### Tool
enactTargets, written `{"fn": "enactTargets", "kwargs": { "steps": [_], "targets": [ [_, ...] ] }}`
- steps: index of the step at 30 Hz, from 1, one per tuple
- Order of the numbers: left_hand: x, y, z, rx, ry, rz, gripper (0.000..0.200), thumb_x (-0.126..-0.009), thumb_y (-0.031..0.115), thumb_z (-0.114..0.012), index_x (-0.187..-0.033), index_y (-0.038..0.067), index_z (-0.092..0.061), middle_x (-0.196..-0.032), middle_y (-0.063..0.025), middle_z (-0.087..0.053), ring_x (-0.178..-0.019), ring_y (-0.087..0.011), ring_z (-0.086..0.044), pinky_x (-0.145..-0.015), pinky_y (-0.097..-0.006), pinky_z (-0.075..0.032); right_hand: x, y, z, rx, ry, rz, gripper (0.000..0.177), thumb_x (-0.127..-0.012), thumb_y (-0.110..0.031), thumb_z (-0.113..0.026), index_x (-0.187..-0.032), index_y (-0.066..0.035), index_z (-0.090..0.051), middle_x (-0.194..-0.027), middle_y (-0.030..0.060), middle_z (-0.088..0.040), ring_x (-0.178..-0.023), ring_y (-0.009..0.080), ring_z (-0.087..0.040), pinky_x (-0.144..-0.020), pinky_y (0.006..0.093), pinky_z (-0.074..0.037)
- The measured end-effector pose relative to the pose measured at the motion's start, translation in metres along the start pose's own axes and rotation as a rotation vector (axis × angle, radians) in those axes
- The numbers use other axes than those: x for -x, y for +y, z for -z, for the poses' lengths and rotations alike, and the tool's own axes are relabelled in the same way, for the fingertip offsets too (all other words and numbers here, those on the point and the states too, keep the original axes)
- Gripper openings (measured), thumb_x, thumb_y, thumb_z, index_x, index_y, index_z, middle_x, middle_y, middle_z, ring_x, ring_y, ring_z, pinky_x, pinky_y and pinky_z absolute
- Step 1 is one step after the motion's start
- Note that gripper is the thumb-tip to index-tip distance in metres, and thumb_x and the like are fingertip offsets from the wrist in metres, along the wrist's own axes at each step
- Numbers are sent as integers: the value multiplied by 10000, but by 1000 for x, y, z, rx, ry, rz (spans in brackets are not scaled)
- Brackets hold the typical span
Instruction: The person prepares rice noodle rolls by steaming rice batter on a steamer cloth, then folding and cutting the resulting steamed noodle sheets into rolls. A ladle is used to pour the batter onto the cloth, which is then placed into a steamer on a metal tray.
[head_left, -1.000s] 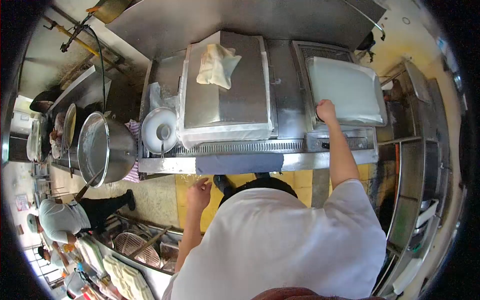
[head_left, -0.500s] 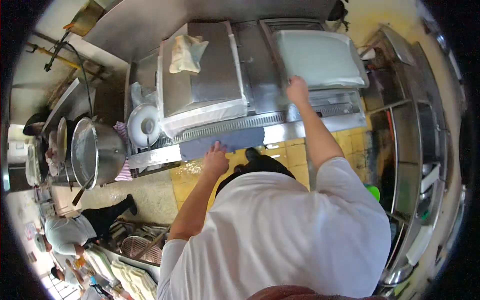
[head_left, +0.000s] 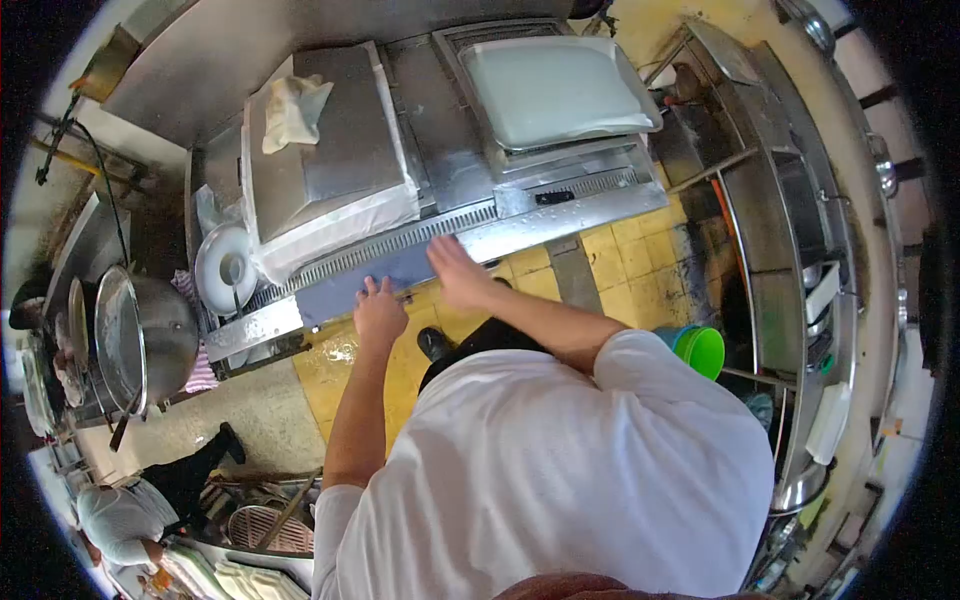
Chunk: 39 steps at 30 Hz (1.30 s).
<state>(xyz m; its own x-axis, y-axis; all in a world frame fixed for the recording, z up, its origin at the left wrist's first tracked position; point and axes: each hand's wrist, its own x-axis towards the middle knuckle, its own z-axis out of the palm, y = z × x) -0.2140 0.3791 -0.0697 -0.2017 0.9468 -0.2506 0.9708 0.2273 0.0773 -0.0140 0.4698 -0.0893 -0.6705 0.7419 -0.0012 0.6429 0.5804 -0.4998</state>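
Observation:
A blue-grey cloth (head_left: 345, 292) lies along the metal front ledge of the steel worktop. My left hand (head_left: 380, 310) rests on its lower edge, fingers spread. Just past the cloth's right end is my right hand (head_left: 460, 275), its fingers stretched out and slightly blurred by motion, with no object showing in them. Behind the ledge runs a slotted metal strip (head_left: 400, 237). A flat metal sheet (head_left: 355, 140) edged with white cloth covers the left part of the worktop, and a crumpled cream cloth (head_left: 293, 115) lies on it. On the right sits a pale, smooth rectangular tray (head_left: 555, 88).
White bowls (head_left: 222, 262) with a ladle-like utensil stand at the worktop's left end, beside a large steel pot (head_left: 165, 330). Steel shelving (head_left: 770, 220) lines the right. A green bucket (head_left: 704, 352) stands on the floor near my right elbow. A co-worker (head_left: 125, 520) is at the lower left.
My right hand has left the pale tray's front edge and come left and down to the cloth's right end. My left hand stays at the cloth. The whole view has shifted.

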Motion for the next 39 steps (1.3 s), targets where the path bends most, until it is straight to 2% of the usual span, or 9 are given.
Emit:
{"fn": "enactTargets", "kwargs": {
  "steps": [5, 9, 13, 17, 20, 24, 30, 34, 39],
  "targets": [
    [-13, 4, 33, 53, -324, 68, 599, -872, 264, -601, -1456, 183, -492, -1538, -214, -385, -1255, -444, -536, -1045, -494, -467, 25, 48, 14, 258, -84, 253, 741, -815, -59, -574, -1506, 17, -318, -1615, 188, -241, -1520, 333, -190, -1237, 467, -181],
    [-22, -5, 9, 30, -230, 101, 542, -863, 225, -549, -1405, 202, -565, -1503, -256, -428, -1188, -442, -588, -990, -490, -505, 66, 161, 76, -89, 92, -55, 718, -809, 28, -552, -1493, -14, -340, -1585, 188, -301, -1481, 351, -275, -1235, 461, -203],
    [-29, -2, 13, 9, -300, 179, 505, -877, 268, -540, -1372, 199, -608, -1506, -242, -427, -1194, -404, -599, -1019, -458, -490, 151, 338, 133, 406, 296, -430, 736, -827, -16, -486, -1530, 33, -272, -1606, 224, -247, -1515, 358, -186, -1245, 472, -120],
    [-35, 7, 8, 100, -246, 308, 442, -882, 304, -561, -1295, 189, -670, -1423, -216, -526, -1211, -386, -590, -1043, -450, -470, 208, 488, 219, 541, -139, -850, 587, -775, -16, -551, -1356, 60, -511, -1433, 291, -485, -1372, 399, -428, -1145, 485, -319],
    [-40, 21, 21, 121, -212, 369, 443, -875, 300, -602, -1286, 149, -673, -1393, -227, -546, -1206, -393, -590, -1037, -449, -474, 178, 489, 262, 196, 403, -889, 385, -792, -44, -570, -1162, 34, -642, -1181, 270, -660, -1128, 408, -624, -953, 473, -491],
    [-22, 68, 31, 328, -59, 515, 456, -879, 269, -649, -1285, 64, -643, -1358, -231, -581, -1208, -394, -587, -1035, -441, -476, 66, 403, 279, -16, 596, -542, 295, -842, -142, -593, -1096, -34, -698, -937, 232, -701, -895, 416, -677, -825, 474, -537],
    [0, 111, -9, 443, 101, 427, 472, -875, 232, -690, -1300, 43, -608, -1395, -258, -539, -1272, -427, -527, -1071, -445, -444, -92, 274, 215, -521, 332, -174, 225, -846, -148, -614, -1015, -55, -730, -902, 221, -702, -829, 374, -685, -769, 401, -546],
    [30, 119, 1, 608, 206, 434, 484, -846, 213, -735, -1282, 33, -623, -1439, -264, -503, -1325, -420, -489, -1088, -450, -431, -154, 247, 178, -186, 76, -54, 206, -801, -149, -624, -901, 5, -718, -937, 245, -701, -870, 378, -694, -790, 406, -550],
    [93, 83, -20, 704, 277, 648, 443, -862, 210, -724, -1257, 24, -648, -1425, -260, -520, -1204, -392, -599, -1017, -438, -489, -182, 264, 152, -595, -113, -423, 195, -813, -167, -660, -765, 22, -673, -670, 142, -653, -557, 272, -619, -490, 401, -448]
  ]
}}
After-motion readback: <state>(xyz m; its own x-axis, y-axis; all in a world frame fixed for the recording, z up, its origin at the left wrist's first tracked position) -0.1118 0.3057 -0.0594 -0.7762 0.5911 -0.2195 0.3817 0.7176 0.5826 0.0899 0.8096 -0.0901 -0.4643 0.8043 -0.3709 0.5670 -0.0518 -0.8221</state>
